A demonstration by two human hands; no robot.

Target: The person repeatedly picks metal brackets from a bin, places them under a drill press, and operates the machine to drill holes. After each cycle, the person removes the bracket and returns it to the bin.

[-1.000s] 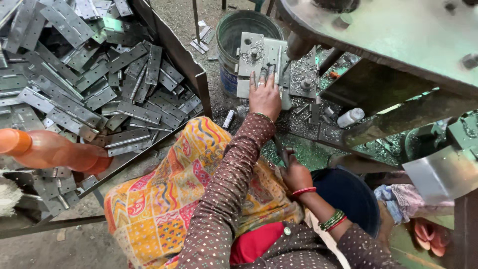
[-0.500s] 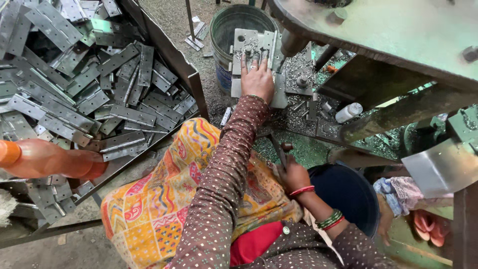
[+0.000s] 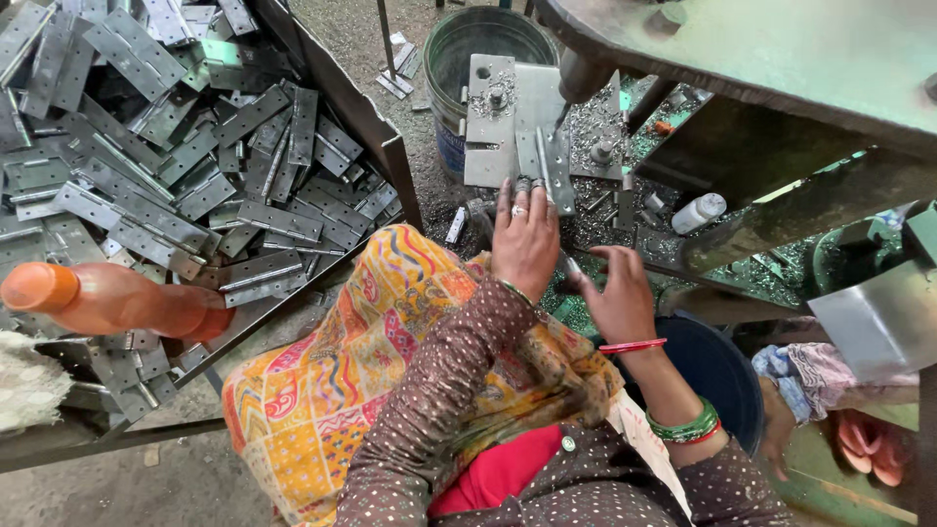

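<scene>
In the middle of the frame, the left hand (image 3: 525, 239) lies flat with its fingers spread, and the fingertips touch the lower edge of a grey metal plate (image 3: 515, 122). The plate sits on the counter (image 3: 625, 210), which is covered in shiny metal bits. This hand grips nothing; it only presses down. Just to its right, the right hand (image 3: 617, 293) is half curled, with the thumb and fingers close around something small and dark. I cannot tell what that small thing is. The two hands are almost touching.

Behind the plate, at the top middle, stands a round metal bucket (image 3: 488, 44). A small white bottle (image 3: 699, 212) lies on the counter to the right. On the left side of the frame is a big tray (image 3: 400, 161) piled full of flat grey hinges (image 3: 176, 146). An orange bottle (image 3: 112, 301) lies at the left edge. A yellow patterned cloth (image 3: 332, 390) covers the person's lap at the bottom.
</scene>
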